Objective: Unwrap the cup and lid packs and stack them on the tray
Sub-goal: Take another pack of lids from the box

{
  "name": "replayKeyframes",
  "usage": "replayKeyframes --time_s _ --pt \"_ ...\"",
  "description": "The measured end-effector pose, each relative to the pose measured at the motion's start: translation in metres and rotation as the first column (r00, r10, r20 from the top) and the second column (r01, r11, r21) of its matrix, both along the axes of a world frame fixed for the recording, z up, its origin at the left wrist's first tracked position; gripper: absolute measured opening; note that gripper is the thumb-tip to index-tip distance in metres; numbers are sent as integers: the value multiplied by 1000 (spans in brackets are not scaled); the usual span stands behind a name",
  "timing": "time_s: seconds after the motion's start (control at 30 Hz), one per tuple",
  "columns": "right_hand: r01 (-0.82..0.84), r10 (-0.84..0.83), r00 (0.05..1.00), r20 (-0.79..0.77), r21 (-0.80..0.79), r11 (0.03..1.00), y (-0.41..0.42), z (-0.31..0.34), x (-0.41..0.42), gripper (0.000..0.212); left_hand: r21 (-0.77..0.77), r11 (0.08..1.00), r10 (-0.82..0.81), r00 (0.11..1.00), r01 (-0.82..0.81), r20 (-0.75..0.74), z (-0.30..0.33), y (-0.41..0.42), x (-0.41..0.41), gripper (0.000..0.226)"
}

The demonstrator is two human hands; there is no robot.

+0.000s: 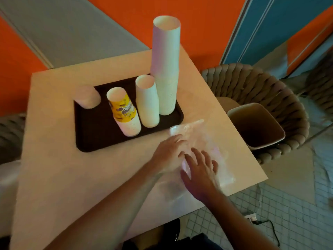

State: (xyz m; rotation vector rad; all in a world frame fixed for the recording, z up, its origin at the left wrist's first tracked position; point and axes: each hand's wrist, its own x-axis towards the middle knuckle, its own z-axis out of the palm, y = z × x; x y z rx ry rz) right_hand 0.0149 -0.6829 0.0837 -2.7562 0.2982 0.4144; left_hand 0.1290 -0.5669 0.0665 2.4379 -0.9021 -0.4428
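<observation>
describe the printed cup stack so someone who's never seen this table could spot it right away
Start at the dark tray on the pale table. Four stacks stand on it in a row; take the second from the left. This printed cup stack alone has a yellow printed band near its top, while its neighbours are plain white.

Bare pale table (54,168) left of and before the dark brown plastic tray (93,141): open passage. Tray's right part crowded: tall white paper cup stack (166,69), shorter white stack (147,103), yellow-printed stack (124,112). Crumpled clear plastic wrap (201,141) covers near-right table.
</observation>
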Motion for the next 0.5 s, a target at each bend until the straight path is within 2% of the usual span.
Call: replayKeyframes --time_s 0.17,0.37,0.5 --pt "-154 154 985 76 -6 988 59 16 22 54 -144 940 288 946 -308 -146 25 77 -17 32" --pt "-415 410 907 94 43 909 163 21 52 49 -172 799 540 814 -576 -214 25 207 -37 29" --pt "-499 491 865 105 82 863 238 14 67 48 -146 696 663 707 -703 -247 17 294 -50 28"
